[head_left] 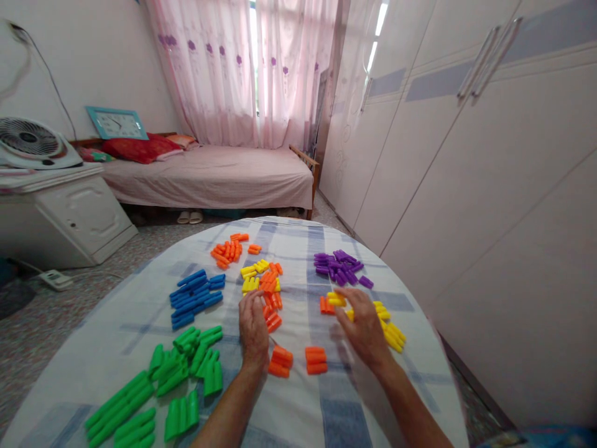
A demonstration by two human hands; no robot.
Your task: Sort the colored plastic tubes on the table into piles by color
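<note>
My left hand (254,325) is at the middle of the table, its fingers bent together against an orange plastic tube piece (268,283) among yellow and orange ones; its fingertips are partly hidden. My right hand (364,320) has thumb and index finger around a small yellow tube piece (334,298). Just left of that piece lies an orange piece (326,305). More yellow pieces (394,336) lie to the right of and behind my right hand. Two orange blocks of joined tubes, a left one (280,361) and a right one (316,360), lie nearer to me, between my forearms.
Around the cloth-covered round table (298,423) lie green pieces (181,361), blue pieces (196,297), orange pieces (227,252) and purple pieces (338,266). Beyond stand a bed (224,171), a cabinet (84,214) with a fan (35,142), and a wardrobe (466,186) along the right.
</note>
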